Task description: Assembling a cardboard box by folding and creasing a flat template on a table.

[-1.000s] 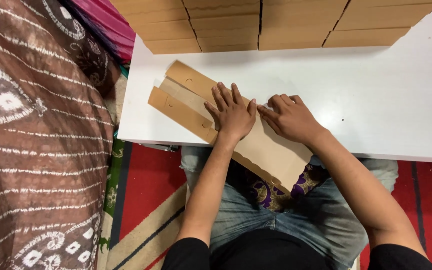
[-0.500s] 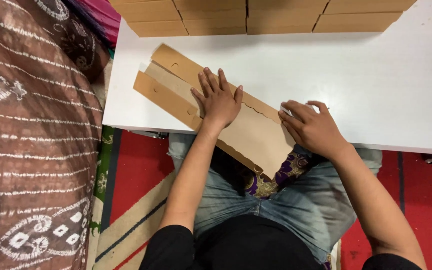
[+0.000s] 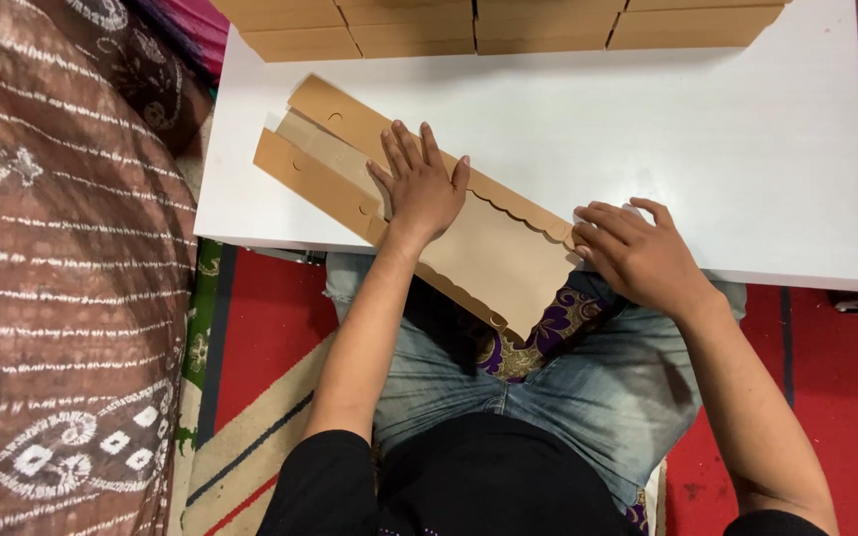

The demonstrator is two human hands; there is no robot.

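The white table [image 3: 707, 149] is the landmark here. To its left hangs a large brown patterned cloth [image 3: 52, 268]; along its far edge runs a row of stacked cardboard boxes [image 3: 489, 25]; below its near edge lie a red rug [image 3: 846, 357] and the person's jeans [image 3: 568, 387].

On the table's near-left part lies a long flat cardboard blank [image 3: 494, 253], set slantwise, its lower end jutting past the near edge over the lap. One long side is scalloped.

The left hand [image 3: 424, 189] lies flat and open on the blank's middle, fingers spread, palm pressing down, gripping nothing. The right hand [image 3: 638, 253] rests at the table's near edge, fingers curled loosely onto the blank's scalloped side near the lower end; whether the fingertips pinch the edge or only press it is hard to tell.

To crease well, I judge the left palm should keep firm, even weight so the blank cannot slide, while the right fingers run along the fold line, keeping the scalloped edge squared with the layer beneath.
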